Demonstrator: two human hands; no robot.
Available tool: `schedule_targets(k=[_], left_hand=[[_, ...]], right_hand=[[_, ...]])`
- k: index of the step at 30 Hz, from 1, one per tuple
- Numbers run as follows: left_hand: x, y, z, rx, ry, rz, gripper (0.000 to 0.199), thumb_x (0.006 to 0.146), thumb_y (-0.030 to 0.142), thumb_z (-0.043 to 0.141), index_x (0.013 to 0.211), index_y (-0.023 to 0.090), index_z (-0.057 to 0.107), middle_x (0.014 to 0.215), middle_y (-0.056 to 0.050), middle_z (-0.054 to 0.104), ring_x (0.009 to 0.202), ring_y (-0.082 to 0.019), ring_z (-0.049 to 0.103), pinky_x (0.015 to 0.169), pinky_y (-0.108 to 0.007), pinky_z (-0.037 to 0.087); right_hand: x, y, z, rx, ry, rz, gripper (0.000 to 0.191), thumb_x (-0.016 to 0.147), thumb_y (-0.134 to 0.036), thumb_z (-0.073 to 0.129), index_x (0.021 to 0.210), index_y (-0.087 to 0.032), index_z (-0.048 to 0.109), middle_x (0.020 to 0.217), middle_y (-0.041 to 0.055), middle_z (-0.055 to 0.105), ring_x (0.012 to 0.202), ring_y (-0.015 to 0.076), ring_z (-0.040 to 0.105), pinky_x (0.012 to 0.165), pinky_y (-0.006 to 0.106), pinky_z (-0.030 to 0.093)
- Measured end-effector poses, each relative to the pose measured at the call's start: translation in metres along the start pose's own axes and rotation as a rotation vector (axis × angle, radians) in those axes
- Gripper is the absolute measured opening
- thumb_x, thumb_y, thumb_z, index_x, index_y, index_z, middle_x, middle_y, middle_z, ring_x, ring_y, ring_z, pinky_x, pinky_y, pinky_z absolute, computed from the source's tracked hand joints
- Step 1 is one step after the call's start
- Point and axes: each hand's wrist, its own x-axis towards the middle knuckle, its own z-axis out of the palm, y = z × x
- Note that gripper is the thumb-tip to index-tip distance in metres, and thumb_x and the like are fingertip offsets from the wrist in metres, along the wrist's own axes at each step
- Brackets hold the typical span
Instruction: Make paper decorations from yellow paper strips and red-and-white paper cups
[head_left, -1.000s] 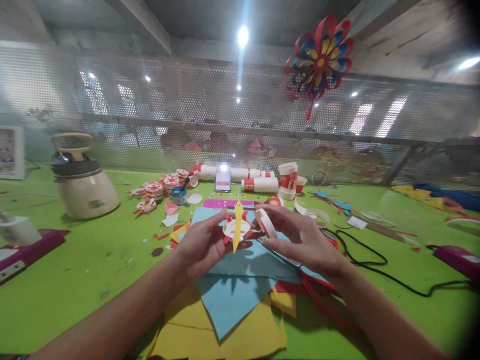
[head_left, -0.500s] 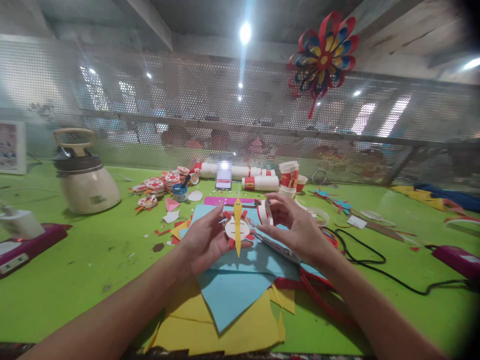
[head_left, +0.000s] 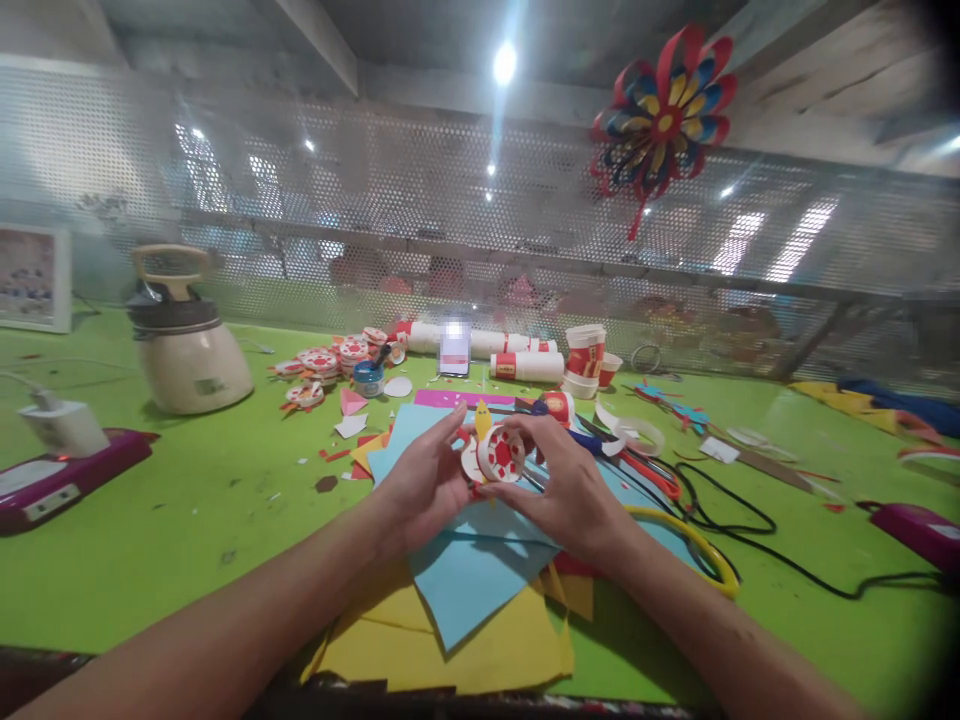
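My left hand [head_left: 420, 490] holds a white paper disc [head_left: 470, 460] with red paper legs and a yellow paper strip [head_left: 482, 418] across it. The strip's top end has small dark eyes. My right hand [head_left: 574, 490] grips a cut-off paper-cup bottom [head_left: 501, 453] by its rim, its red-patterned face turned towards me. This cup bottom overlaps the disc and hides most of the strip. Whether the two pieces touch, I cannot tell. Blue paper sheets [head_left: 450, 600] lie below both hands, over yellow sheets [head_left: 420, 655].
Scissors with orange handles [head_left: 660, 475] and a yellow loop handle [head_left: 712, 550] lie at right near a black cable [head_left: 750, 525]. Behind stand a blue jar [head_left: 368, 378], finished paper turtles [head_left: 319, 362], a phone [head_left: 454, 350] and paper cups [head_left: 584, 350]. A kettle [head_left: 191, 360] stands left.
My right hand has moved left and turned the cup bottom, bringing it over the disc in my left hand. The patterned face now shows. The view has shifted slightly.
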Motion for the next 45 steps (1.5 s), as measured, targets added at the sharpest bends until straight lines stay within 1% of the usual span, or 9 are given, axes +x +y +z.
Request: schedule_targets(k=[4,7,15,22,26,30,33,40,45], left_hand=[[0.0001,0.0013,-0.0017,-0.027,-0.037,-0.015,0.033,0.091,0.036,0.041,0.094,0.008,0.06,0.084,-0.015,0.067,0.073,-0.021,0.066,0.072,-0.036,0.052],[0.0001,0.002,-0.0024,-0.02,-0.026,0.001,0.031,0.091,0.035,0.043,0.096,0.008,0.059,0.084,-0.015,0.067,0.074,-0.022,0.066,0.074,-0.038,0.052],[-0.0004,0.0036,-0.0017,0.008,0.014,0.039,0.031,0.089,0.036,0.045,0.088,0.008,0.06,0.08,-0.014,0.066,0.07,-0.022,0.065,0.072,-0.038,0.053],[-0.0005,0.0031,-0.0023,0.029,0.014,0.048,0.031,0.09,0.035,0.043,0.089,0.009,0.06,0.082,-0.015,0.067,0.071,-0.023,0.066,0.072,-0.039,0.053],[-0.003,0.0033,0.0002,0.026,0.01,0.05,0.03,0.091,0.033,0.043,0.087,0.009,0.061,0.081,-0.014,0.068,0.071,-0.023,0.066,0.071,-0.038,0.054],[-0.0039,0.0041,0.0016,0.027,0.028,0.065,0.03,0.09,0.033,0.044,0.081,0.01,0.061,0.083,-0.015,0.068,0.075,-0.023,0.066,0.072,-0.039,0.054],[-0.003,0.0047,0.0014,0.033,0.036,0.056,0.029,0.09,0.033,0.045,0.085,0.01,0.062,0.084,-0.014,0.068,0.074,-0.023,0.066,0.071,-0.039,0.055],[-0.0019,0.0043,0.003,0.041,0.062,0.025,0.029,0.091,0.03,0.042,0.089,0.009,0.063,0.08,-0.014,0.068,0.069,-0.021,0.066,0.067,-0.035,0.055],[-0.0012,0.0045,0.0052,0.051,0.069,-0.002,0.033,0.092,0.032,0.04,0.085,0.01,0.063,0.075,-0.013,0.069,0.066,-0.02,0.066,0.064,-0.032,0.055]], right_hand=[[0.0013,0.0015,-0.003,0.15,0.049,0.071,0.046,0.073,-0.022,0.07,0.114,-0.02,0.049,0.101,0.007,0.059,0.082,0.0198,0.056,0.073,0.036,0.049],[0.0018,0.0016,-0.0046,0.208,0.042,0.09,0.046,0.072,-0.019,0.069,0.113,-0.02,0.049,0.101,0.0068,0.058,0.08,0.0189,0.055,0.071,0.035,0.05],[0.0004,-0.0001,-0.0027,0.387,0.069,0.034,0.053,0.075,-0.009,0.064,0.122,-0.024,0.044,0.112,0.0066,0.052,0.094,0.0201,0.055,0.082,0.037,0.051],[0.0001,0.0013,-0.0033,0.21,0.108,-0.015,0.054,0.075,-0.013,0.066,0.124,-0.025,0.046,0.109,0.0057,0.053,0.087,0.0193,0.054,0.078,0.037,0.05],[0.0003,0.0008,-0.0039,0.184,0.11,-0.025,0.053,0.076,-0.017,0.067,0.125,-0.026,0.047,0.111,0.0065,0.053,0.094,0.0214,0.054,0.083,0.039,0.05],[0.0006,-0.0004,-0.0047,0.241,0.096,-0.035,0.053,0.076,-0.009,0.062,0.124,-0.026,0.047,0.119,0.0075,0.051,0.102,0.0222,0.053,0.086,0.039,0.049],[0.0012,-0.0013,-0.0055,0.238,0.097,-0.05,0.054,0.074,-0.005,0.059,0.123,-0.026,0.047,0.12,0.0073,0.051,0.108,0.0233,0.05,0.089,0.04,0.048],[0.0003,-0.0037,-0.0053,0.067,0.107,0.022,0.051,0.076,-0.016,0.067,0.122,-0.024,0.048,0.105,0.0081,0.05,0.09,0.0218,0.053,0.08,0.039,0.05],[0.0002,-0.0025,-0.0049,-0.003,0.105,0.043,0.049,0.076,-0.025,0.069,0.121,-0.024,0.048,0.1,0.0074,0.049,0.089,0.0227,0.051,0.08,0.041,0.049]])
